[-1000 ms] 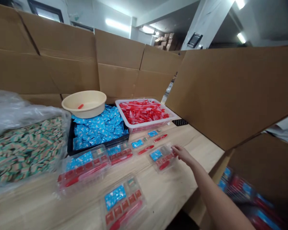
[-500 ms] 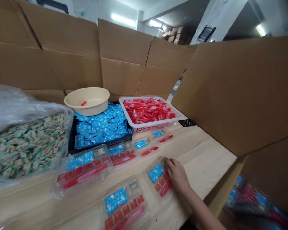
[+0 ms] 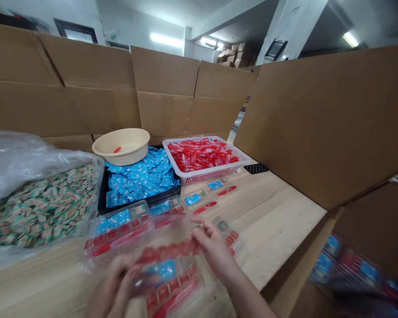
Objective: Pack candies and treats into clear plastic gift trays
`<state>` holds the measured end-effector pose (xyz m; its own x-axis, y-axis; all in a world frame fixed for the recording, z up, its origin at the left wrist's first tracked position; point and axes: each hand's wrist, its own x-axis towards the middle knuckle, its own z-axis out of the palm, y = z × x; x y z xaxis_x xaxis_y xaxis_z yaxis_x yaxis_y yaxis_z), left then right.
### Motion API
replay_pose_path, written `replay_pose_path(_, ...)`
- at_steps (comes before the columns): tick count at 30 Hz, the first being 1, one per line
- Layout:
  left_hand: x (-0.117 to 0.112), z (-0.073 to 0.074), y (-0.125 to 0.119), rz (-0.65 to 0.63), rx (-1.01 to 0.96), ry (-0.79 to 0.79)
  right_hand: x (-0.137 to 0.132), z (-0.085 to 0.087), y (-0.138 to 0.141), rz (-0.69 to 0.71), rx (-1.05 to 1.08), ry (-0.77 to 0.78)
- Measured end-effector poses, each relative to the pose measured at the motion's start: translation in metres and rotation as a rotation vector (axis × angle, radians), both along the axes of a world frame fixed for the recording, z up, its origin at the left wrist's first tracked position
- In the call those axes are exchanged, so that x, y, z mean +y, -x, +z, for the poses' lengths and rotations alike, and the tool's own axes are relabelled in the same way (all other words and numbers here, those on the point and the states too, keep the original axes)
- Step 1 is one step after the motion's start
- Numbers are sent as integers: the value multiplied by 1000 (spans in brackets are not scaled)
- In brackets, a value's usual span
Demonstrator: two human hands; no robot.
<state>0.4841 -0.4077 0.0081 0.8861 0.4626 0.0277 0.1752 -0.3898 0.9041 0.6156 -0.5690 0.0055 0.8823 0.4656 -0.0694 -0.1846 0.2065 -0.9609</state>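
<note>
A clear plastic tray (image 3: 167,252) with a row of red pieces is held up between my hands, smeared by motion. My right hand (image 3: 214,249) is closed on its right edge. My left hand (image 3: 121,282), blurred, grips its left side. Below it on the table lies another clear tray (image 3: 172,293) with a blue packet, red squares and a red stick-shaped item. Partly hidden behind my right hand is a further filled tray (image 3: 231,236). More filled trays (image 3: 119,232) stand in a row to the left.
Striped green-and-pink pieces (image 3: 49,207) fill a plastic bag at left. Blue packets (image 3: 139,176) fill a black tray, a cream basin (image 3: 122,152) resting on them. A white basket (image 3: 215,170) holds red items. Cardboard walls (image 3: 166,110) surround the table; packed trays (image 3: 348,269) lie low at right.
My right hand has left the right-hand tray and moved left. My left hand has come into view, and a clear tray is now raised between both hands.
</note>
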Motion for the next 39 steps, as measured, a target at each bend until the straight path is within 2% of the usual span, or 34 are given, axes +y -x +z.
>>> replay_pose_path(2, -23, 4, -46, -114, 104, 305, -31, -7, -44, -203, -26, 148)
replay_pose_path(3, -35, 6, -68, -139, 137, 325, -44, -10, -68, -309, -97, 282)
replay_pose_path(4, -45, 8, -87, -161, 121, 235, -54, -14, -93, -357, -186, 455)
replay_pose_path(6, -61, 10, -118, -253, 43, -97, -64, -20, -138, -382, -233, 585)
replay_pose_path(8, -70, 9, -138, -386, -3, -437, -61, -27, -172, -355, -270, 686)
replay_pose_path(10, -72, 5, -153, -511, 17, -647, -50, -34, -191, -323, -324, 794)
replay_pose_path(13, -70, -11, -171, -608, 70, -795, -32, -45, -196, -300, -422, 964)
replay_pose_path(18, -62, -41, -188, -632, 110, -943, -21, -60, -179, -315, -497, 1211)
replay_pose_path(22, -61, -49, -190, -651, 135, -1024, -23, -64, -168, -274, -451, 1324)
replay_pose_path(25, -65, -47, -188, -678, 119, -1043, -30, -64, -164, -245, -388, 1327)
replay_pose_path(29, -72, -44, -180, -692, 103, -1029, -48, -62, -165, -215, -265, 1204)
replay_pose_path(35, -75, -48, -173, -665, 67, -984, -60, -57, -163, -179, -33, 802)
replay_pose_path(39, -82, -37, -169, -608, 35, -908, -61, -38, -159, -229, 11, 553)
